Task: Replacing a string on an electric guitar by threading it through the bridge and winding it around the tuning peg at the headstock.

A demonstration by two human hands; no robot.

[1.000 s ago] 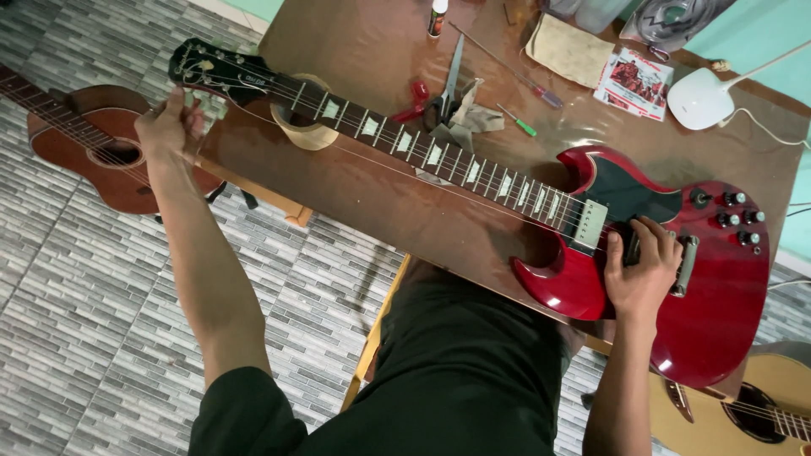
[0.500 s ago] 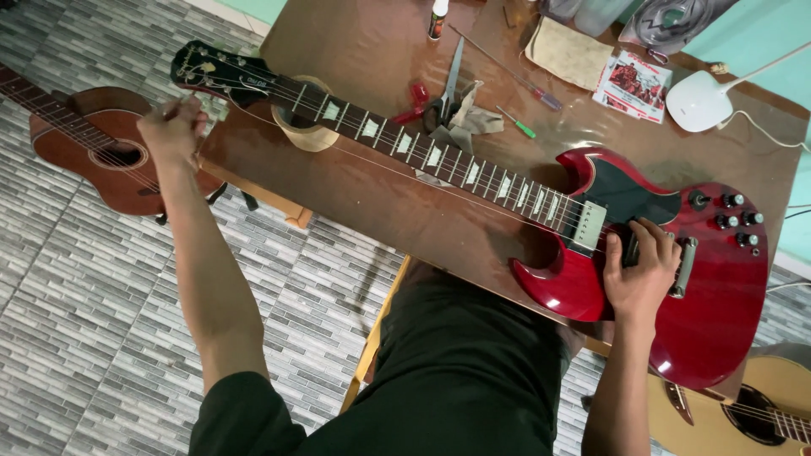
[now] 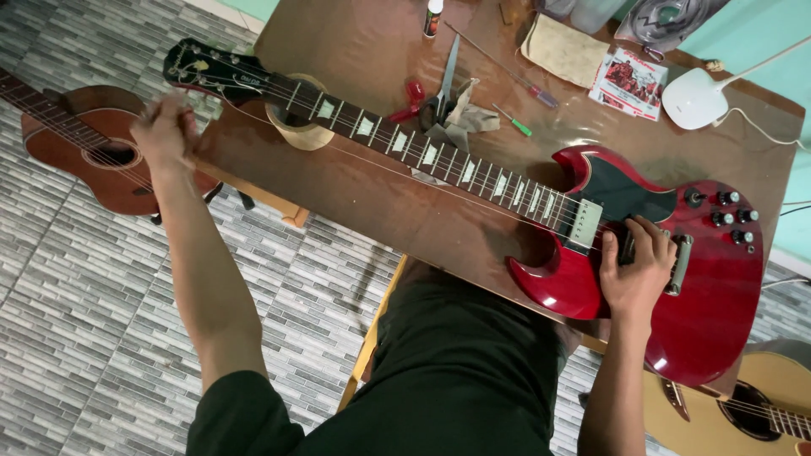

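A red electric guitar [image 3: 718,287] lies flat on a brown wooden table [image 3: 380,211], its neck [image 3: 422,148] propped on a tan tape roll [image 3: 297,133] and its black headstock [image 3: 203,67] at the far left. My left hand [image 3: 165,131], blurred, is closed just below the headstock at the table's edge. A thin loose string [image 3: 397,173] runs from it along the neck to the body. My right hand [image 3: 638,266] rests on the body with curled fingers pinching at the bridge [image 3: 676,262].
Behind the neck lie red-handled scissors [image 3: 427,100], crumpled paper [image 3: 465,118], two screwdrivers [image 3: 514,125], a cloth [image 3: 562,51], a booklet [image 3: 634,76] and a white lamp base [image 3: 697,97]. A brown acoustic guitar [image 3: 93,156] lies on the tiled floor at the left, and another [image 3: 760,405] at the lower right.
My left hand has pulled down and away from the headstock tuners, blurring as it moves. My right hand stays on the bridge.
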